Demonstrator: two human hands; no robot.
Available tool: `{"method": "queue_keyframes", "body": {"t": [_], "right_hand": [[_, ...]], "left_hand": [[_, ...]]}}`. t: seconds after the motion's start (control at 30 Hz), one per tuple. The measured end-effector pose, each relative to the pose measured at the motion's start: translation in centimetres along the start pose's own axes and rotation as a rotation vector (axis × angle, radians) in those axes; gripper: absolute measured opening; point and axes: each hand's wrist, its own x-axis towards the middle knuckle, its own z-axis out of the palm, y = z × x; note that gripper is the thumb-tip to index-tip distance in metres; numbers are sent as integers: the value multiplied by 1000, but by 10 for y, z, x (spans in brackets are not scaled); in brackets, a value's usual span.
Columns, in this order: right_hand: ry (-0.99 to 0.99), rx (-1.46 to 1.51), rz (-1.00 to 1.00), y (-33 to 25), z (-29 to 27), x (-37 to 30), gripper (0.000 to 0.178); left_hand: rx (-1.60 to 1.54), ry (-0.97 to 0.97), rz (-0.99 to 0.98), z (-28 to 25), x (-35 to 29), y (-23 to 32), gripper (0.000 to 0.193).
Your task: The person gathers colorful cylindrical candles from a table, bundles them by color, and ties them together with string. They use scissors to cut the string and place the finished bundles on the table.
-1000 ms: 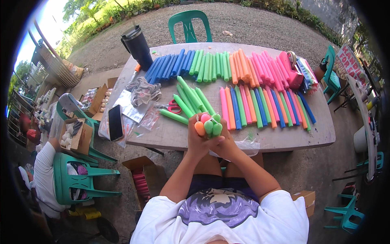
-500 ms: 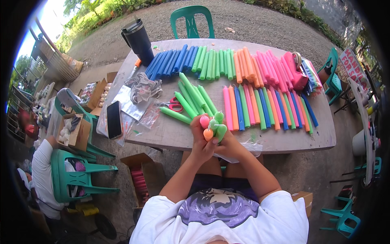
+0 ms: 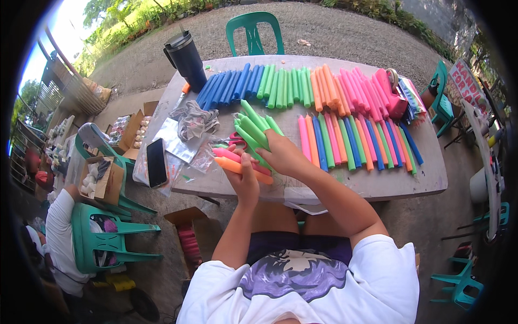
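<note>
My left hand (image 3: 246, 181) is closed around an orange candle (image 3: 229, 165) and a pink candle (image 3: 227, 153), which lie nearly flat in it and point left. Beside it, my right hand (image 3: 286, 154) grips green candles (image 3: 251, 129) at the table's near middle; how many it holds is hidden by its fingers. More green candles lie loose under and around them. Red-handled scissors (image 3: 237, 141) are partly covered by the green ones.
Blue candles (image 3: 224, 86), then green, orange and pink ones line the table's far side. Mixed-colour candles (image 3: 353, 141) lie in a row at the right. A phone (image 3: 157, 163), grey cloth (image 3: 195, 120), tumbler (image 3: 186, 62) and pink tape dispenser (image 3: 398, 100) stand or lie around them.
The upright bundle held between both hands has parted. My left hand has moved left and tilted the pink and orange candles over; my right hand has moved onto the green candles.
</note>
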Motion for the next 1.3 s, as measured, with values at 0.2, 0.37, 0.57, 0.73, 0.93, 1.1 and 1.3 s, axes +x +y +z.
{"method": "queue_keyframes", "body": {"t": [0.2, 0.37, 0.57, 0.73, 0.93, 1.1, 1.3], "right_hand": [[22, -234, 3, -8, -1, 44, 41], [197, -378, 49, 17, -28, 89, 49], [312, -517, 180, 54, -25, 147, 51], [241, -574, 285, 55, -19, 181, 43], [276, -512, 491, 39, -24, 194, 86], [263, -466, 652, 36, -27, 211, 95], [425, -474, 662, 78, -29, 231, 64]], "left_hand": [[-366, 236, -277, -10, 14, -7, 30], [-429, 175, -345, -21, 19, -9, 31], [-348, 116, -368, -11, 16, -3, 29], [-341, 69, -349, -14, 16, -6, 31], [-292, 56, -350, -17, 16, -7, 29], [-300, 40, -351, -17, 16, -10, 29], [-291, 19, -360, -15, 16, -7, 30]]}}
